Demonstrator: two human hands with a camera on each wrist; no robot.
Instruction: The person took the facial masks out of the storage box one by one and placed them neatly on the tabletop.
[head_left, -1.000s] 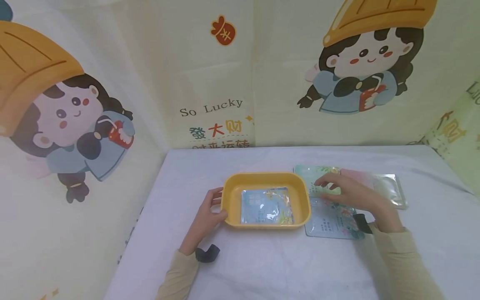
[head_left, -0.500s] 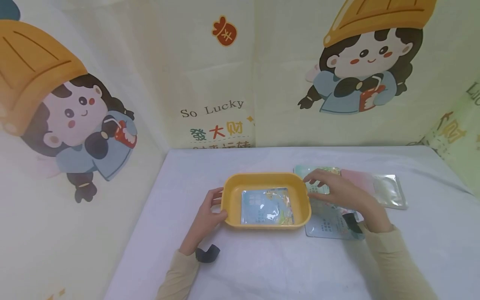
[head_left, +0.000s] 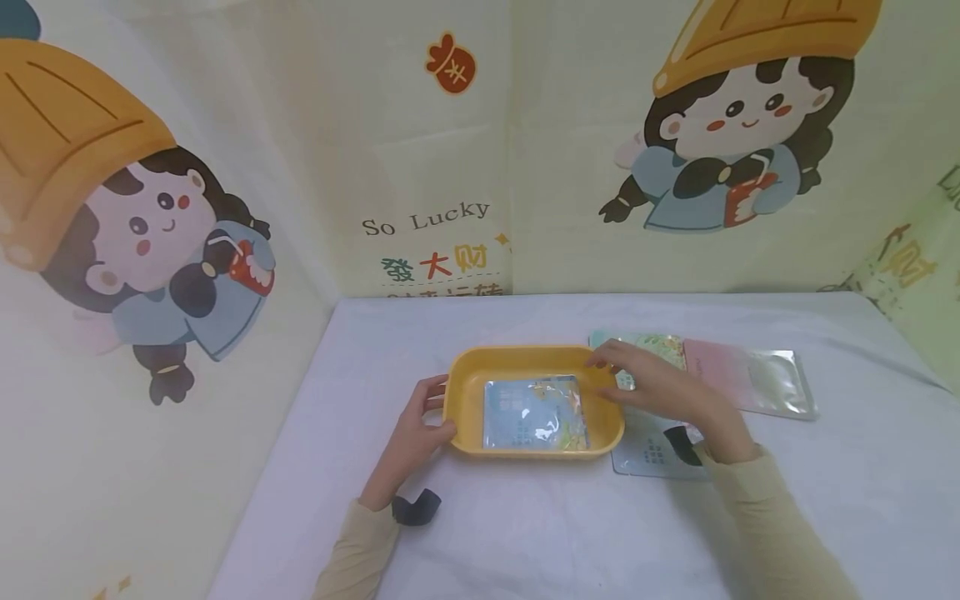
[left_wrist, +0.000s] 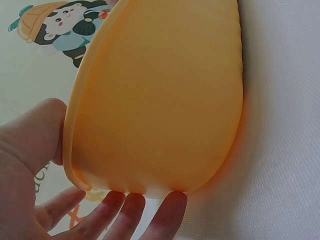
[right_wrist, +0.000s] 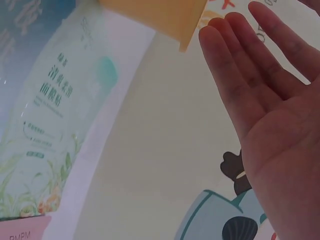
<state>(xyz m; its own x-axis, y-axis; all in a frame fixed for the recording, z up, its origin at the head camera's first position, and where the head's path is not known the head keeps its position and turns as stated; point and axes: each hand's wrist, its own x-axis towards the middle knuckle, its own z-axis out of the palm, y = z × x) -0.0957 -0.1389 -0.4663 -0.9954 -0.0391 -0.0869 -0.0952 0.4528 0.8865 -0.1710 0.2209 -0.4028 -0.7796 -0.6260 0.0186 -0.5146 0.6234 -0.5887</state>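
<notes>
A yellow plastic tray [head_left: 463, 362] stands on the white cloth, with a shiny light-blue face mask packet [head_left: 528, 417] lying flat inside. My left hand [head_left: 414, 433] holds the tray's left end. In the left wrist view its thumb lies at the rim and its fingertips [left_wrist: 170, 215] touch the outer wall. Over the tray's right end hovers my right hand [head_left: 652, 387], fingers extended and nothing held. The right wrist view shows those fingers [right_wrist: 220, 70] apart from the tray's edge. A green face mask packet [right_wrist: 55, 115] lies beside the tray, partly hidden by this hand in the head view.
Right of the tray lie a blue packet [head_left: 647, 454], partly covered by the right arm, and a pink-and-silver packet [head_left: 750, 379]. A printed cloth [head_left: 570, 233] hangs behind the table.
My right hand has moved left, from above the packets to above the tray's right end, uncovering more of the pink-and-silver packet. The left hand stays at the tray's left end.
</notes>
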